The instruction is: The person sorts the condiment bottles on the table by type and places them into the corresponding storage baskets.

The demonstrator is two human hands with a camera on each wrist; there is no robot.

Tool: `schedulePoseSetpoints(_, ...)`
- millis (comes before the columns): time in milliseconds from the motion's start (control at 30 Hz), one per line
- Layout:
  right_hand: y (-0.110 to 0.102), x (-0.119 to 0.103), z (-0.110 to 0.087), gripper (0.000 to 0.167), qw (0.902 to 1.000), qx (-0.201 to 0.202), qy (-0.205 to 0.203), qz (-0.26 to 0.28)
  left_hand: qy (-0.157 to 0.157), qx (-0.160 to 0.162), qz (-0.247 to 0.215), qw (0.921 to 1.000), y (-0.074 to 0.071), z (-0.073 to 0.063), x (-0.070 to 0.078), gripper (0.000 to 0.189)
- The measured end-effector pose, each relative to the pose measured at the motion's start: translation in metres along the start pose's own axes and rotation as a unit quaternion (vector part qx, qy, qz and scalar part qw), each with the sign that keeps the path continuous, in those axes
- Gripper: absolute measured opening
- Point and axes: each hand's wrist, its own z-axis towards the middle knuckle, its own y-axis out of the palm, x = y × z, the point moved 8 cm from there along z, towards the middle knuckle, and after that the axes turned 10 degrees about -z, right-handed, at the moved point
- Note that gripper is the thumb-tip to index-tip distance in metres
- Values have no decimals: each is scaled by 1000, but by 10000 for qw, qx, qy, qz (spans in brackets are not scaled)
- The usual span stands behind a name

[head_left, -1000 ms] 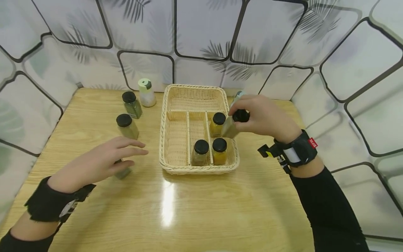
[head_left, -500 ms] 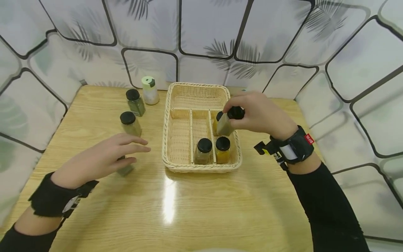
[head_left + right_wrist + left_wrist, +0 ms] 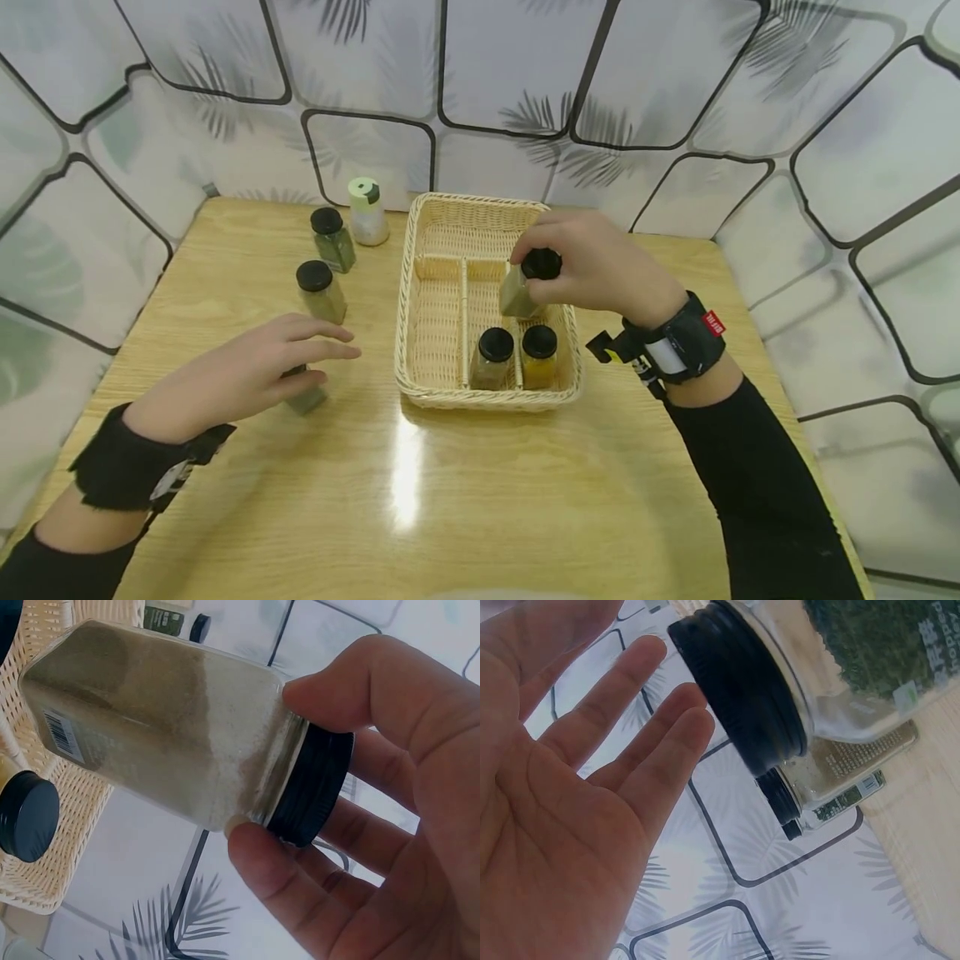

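Clock centred on the pale woven wicker basket (image 3: 487, 400), wall at 12.

Right hand (image 3: 592, 267): thumb and fingers pinch the clear, square-sided, grey-beige powder jar (image 3: 150, 724) at the shoulder, just under its black screw lid (image 3: 319, 787). Jar's at 3 o'clock over the basket, lid leaning towards 2. Can't tell if its base touches the wicker.

Handling, my read: rigid, probably glass, light to moderate weight, smooth walls that could slip. Chips if knocked, so mind the yellow-filled black-lidded jar (image 3: 540, 371) at 5 and the brownish black-lidded jar (image 3: 491, 375) at 6. Powder stops short of the neck, so weight likely sits low and can swing. Shoulder hold is good; don't trust the lid alone.

Left hand (image 3: 247, 371) at 8: fingers loosely extended, gripping nothing, beside the dark-green-flake, black-lidded jar (image 3: 303, 398).
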Motion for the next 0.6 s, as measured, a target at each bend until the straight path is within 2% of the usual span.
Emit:
schedulePoseSetpoints(400, 10, -8, 10, 25, 9993, -188, -67, 314, -84, -35, -61, 9999, 1, -3, 2, 59)
schedulePoseSetpoints(600, 15, -9, 11, 26, 9994, -208, -62, 279, -125, 12, -46, 9999, 0, -6, 0, 57)
